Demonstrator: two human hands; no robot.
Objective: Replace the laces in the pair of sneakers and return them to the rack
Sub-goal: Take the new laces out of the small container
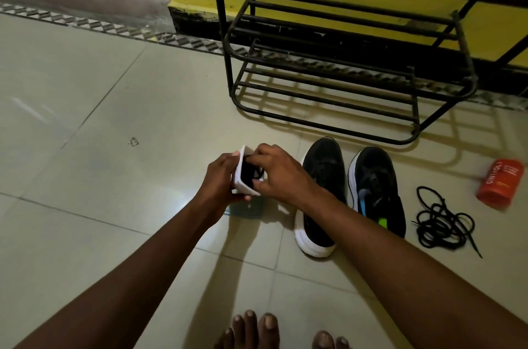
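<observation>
left hand (220, 180) wraps a small white box (245, 191) from the side and holds it tilted, mouth toward me, above the floor (114, 148). right hand (278, 171) is curled over the mouth, thumb on the near rim, fingertips at the far rim right on the contents. can't tell if a lace is pinched yet. inside the box: a dark coil, looks like the new laces (251, 174), bundled, no ends visible. expect them light, limp and tangle-prone. better to pinch one loop or a tip and draw slowly while the left hand keeps the box steady, since yanking will probably drag the whole knot out. the box looks like thin card or plastic, so it would crush easily, light squeeze only. sneakers (323, 177) sit side by side on the floor just right of the hands, toes toward the rack (328, 91), eyelets look bare. uppers soft, soles stiff, so take them by the heel or collar when lacing. old laces (440, 223) lie in a loose pile right of the sneakers, apart from them. orange can (500, 183) lies on its side further right. something flat and teal (245, 210) is on the floor under the box, maybe its lid, unclear. rack tiers in view hold nothing. step looks like unpacking the laces, threading not started.
</observation>
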